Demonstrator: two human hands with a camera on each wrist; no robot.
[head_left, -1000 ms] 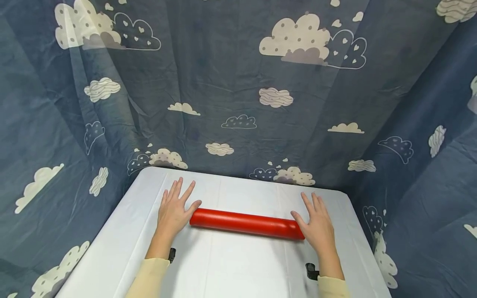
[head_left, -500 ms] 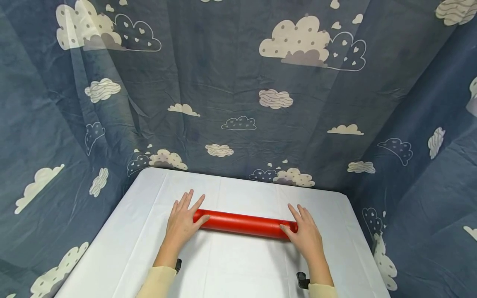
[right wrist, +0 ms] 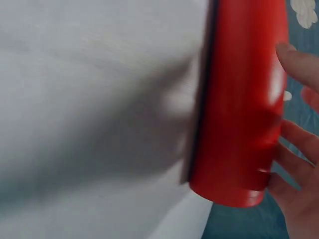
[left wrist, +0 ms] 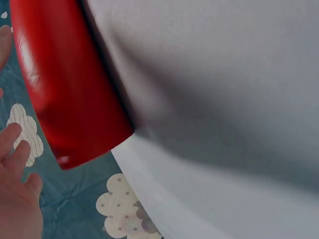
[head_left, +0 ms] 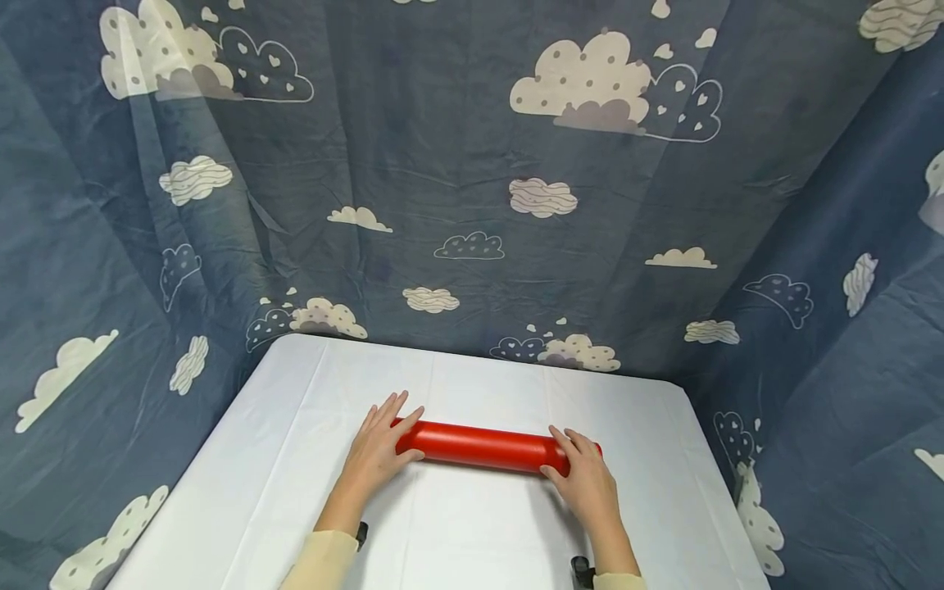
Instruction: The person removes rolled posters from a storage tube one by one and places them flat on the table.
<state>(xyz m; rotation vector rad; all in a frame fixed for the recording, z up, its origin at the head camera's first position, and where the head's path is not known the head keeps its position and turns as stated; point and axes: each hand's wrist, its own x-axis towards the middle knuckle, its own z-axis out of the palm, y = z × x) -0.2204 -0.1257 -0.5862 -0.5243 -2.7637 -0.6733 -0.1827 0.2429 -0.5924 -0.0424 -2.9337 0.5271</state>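
A long red roll point(head_left: 479, 447) with a smooth, glossy surface lies crosswise on the white table. My left hand point(head_left: 374, 455) is at its left end, fingers spread and mostly straight, thumb on the near side. In the left wrist view, the fingers point(left wrist: 15, 154) show apart from the roll. Over the right end is my right hand point(head_left: 586, 483), its loosely bent fingers reaching across and its thumb on the near side. In the right wrist view, those fingertips point(right wrist: 288, 128) lie along the roll's edge; whether they press on it I cannot tell.
A white-covered table point(head_left: 472, 541) with rounded far corners lies beneath the roll. Dark blue curtains point(head_left: 413, 131) printed with clouds hang behind it and at both sides. A black strap piece point(head_left: 583, 571) sits at my right wrist.
Both hands have moved inward from beyond the roll's ends and closer to it, with the fingers coming over its ends. The roll stays in about the same place.
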